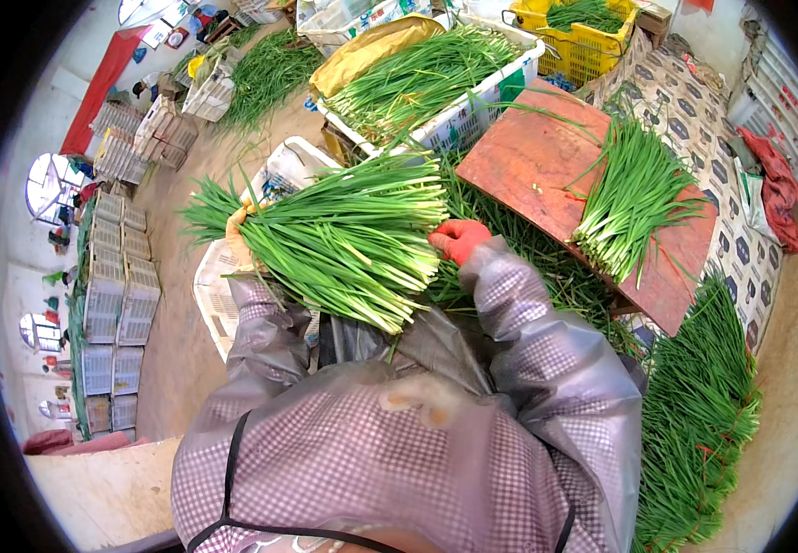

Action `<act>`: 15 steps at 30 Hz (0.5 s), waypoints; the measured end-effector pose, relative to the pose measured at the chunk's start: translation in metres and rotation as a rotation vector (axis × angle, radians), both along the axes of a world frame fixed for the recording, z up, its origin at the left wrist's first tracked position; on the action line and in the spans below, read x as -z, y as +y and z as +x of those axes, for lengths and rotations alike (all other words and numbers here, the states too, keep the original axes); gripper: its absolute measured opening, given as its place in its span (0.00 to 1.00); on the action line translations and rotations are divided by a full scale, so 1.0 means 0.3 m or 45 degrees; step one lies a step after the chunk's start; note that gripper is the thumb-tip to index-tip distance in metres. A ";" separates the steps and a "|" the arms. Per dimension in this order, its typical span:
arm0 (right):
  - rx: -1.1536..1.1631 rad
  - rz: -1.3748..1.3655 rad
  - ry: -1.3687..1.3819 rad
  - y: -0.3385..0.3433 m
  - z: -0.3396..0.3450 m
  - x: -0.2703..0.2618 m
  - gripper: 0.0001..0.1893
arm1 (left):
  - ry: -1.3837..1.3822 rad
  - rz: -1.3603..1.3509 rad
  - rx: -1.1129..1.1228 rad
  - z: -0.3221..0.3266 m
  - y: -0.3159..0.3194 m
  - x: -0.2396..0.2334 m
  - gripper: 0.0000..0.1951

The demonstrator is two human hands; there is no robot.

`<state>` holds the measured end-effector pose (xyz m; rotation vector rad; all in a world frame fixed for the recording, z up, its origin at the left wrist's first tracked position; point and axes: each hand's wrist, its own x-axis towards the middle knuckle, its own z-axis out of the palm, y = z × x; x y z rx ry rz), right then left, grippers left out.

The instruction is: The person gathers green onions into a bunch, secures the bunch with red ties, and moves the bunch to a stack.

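A large fanned bunch of garlic chives [343, 228] lies across my front, pale stem ends to the right. My left hand [238, 233], in an orange glove, grips it near the leafy end. My right hand [461, 239], in a red glove, is at the stem ends with fingers curled; whether it pinches a stem I cannot tell. To the right, a smaller bundle of chives [630, 200] rests on a reddish wooden board [530, 152]. Loose green leaves [544, 269] lie below the board's near edge.
A white crate [215, 297] stands beyond my left hand. Ahead are a white crate full of chives [433, 76] and a yellow crate [578, 52]. Tied chive bundles [696, 415] lie at right. Stacked crates [105, 276] line the left, with people farther off.
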<state>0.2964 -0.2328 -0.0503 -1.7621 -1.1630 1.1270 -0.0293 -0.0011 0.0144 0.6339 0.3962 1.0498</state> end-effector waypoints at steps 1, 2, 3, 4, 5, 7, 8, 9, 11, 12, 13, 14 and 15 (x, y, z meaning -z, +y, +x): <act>0.038 -0.023 -0.012 0.007 0.021 0.021 0.19 | 0.058 0.035 -0.103 0.010 -0.005 0.000 0.12; 0.076 -0.046 -0.025 0.010 0.066 0.065 0.19 | 0.115 0.071 -0.205 0.028 -0.013 0.004 0.12; 0.112 -0.075 -0.029 -0.007 0.105 0.111 0.18 | 0.182 0.102 -0.310 0.033 -0.030 0.000 0.12; 0.080 -0.218 -0.215 -0.038 0.153 0.151 0.18 | 0.224 0.136 -0.366 0.022 -0.032 0.006 0.12; 0.059 -0.362 -0.411 -0.066 0.202 0.185 0.18 | 0.113 0.080 -0.206 0.011 -0.011 0.021 0.12; 0.029 -0.331 -0.213 -0.109 0.200 0.211 0.24 | -0.097 -0.031 0.099 -0.030 0.012 0.025 0.12; 0.016 -0.196 -0.115 -0.087 0.182 0.225 0.27 | -0.077 -0.014 0.073 -0.037 0.021 0.037 0.11; 0.003 -0.066 -0.012 -0.050 0.135 0.212 0.29 | -0.052 -0.004 0.046 -0.037 0.022 0.045 0.11; -0.159 0.038 0.344 0.030 0.062 0.087 0.40 | -0.009 0.027 0.002 -0.025 0.028 0.050 0.11; -0.118 -0.089 0.310 0.050 0.030 -0.016 0.39 | 0.110 0.070 -0.129 -0.031 0.021 0.055 0.11; -0.081 -0.212 0.282 0.072 -0.002 -0.088 0.38 | 0.117 0.072 -0.150 -0.035 0.002 0.044 0.11; 0.064 -0.120 0.391 0.108 -0.027 -0.068 0.32 | 0.112 0.080 -0.145 -0.004 -0.016 0.018 0.10; 0.199 -0.037 0.500 0.141 -0.061 -0.058 0.27 | 0.111 0.079 -0.152 0.007 -0.031 0.013 0.10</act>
